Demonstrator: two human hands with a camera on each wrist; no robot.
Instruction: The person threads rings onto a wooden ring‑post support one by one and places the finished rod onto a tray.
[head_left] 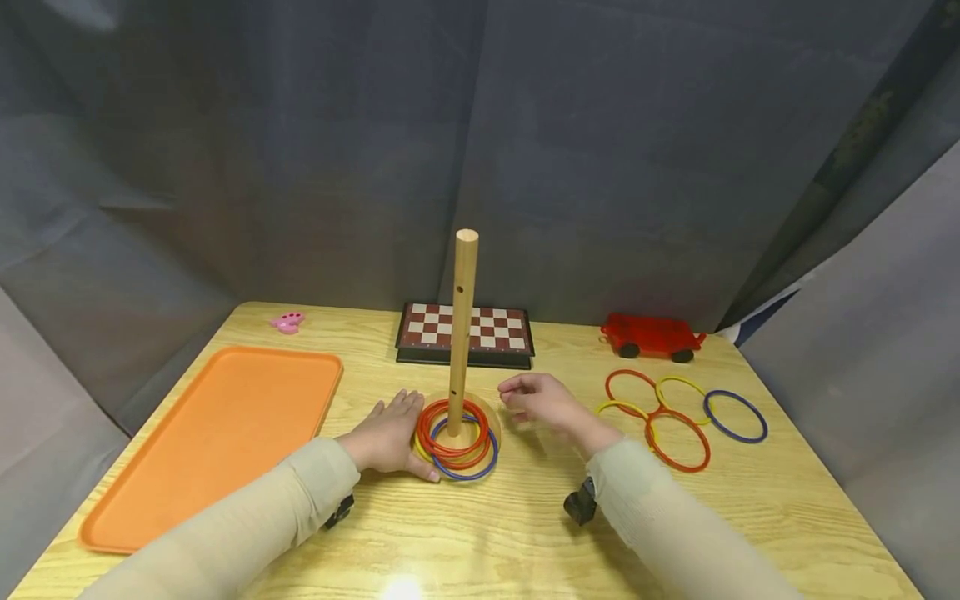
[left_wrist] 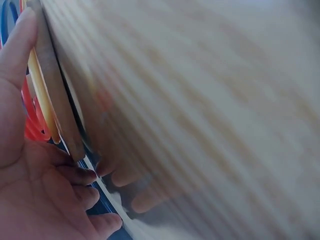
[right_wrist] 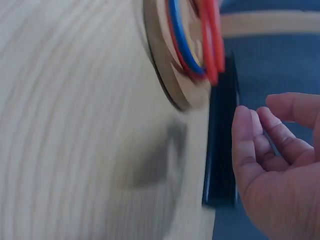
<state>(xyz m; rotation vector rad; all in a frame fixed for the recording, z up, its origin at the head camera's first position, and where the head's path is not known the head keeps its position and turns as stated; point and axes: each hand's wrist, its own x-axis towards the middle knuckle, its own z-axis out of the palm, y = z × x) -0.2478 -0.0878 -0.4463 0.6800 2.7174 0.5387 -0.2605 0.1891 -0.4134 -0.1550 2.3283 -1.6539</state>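
Observation:
A wooden post (head_left: 462,333) rises from a round wooden base (head_left: 492,410) in the middle of the table. Several red, yellow and blue rings lie stacked around its foot, among them a blue ring (head_left: 467,478). My left hand (head_left: 388,433) rests against the left side of the base, fingers stretched out and thumb towards the front. The left wrist view shows that palm along the edge of the base (left_wrist: 62,105). To the right of the base, my right hand (head_left: 546,402) hovers apart from it, fingers loosely bent, holding nothing.
An orange tray (head_left: 217,442) lies at left, with a small pink toy (head_left: 288,322) behind it. A checkered board (head_left: 495,329) stands behind the post. At right are a red toy wagon (head_left: 651,333) and several overlapping loose rings, including a blue ring (head_left: 738,440).

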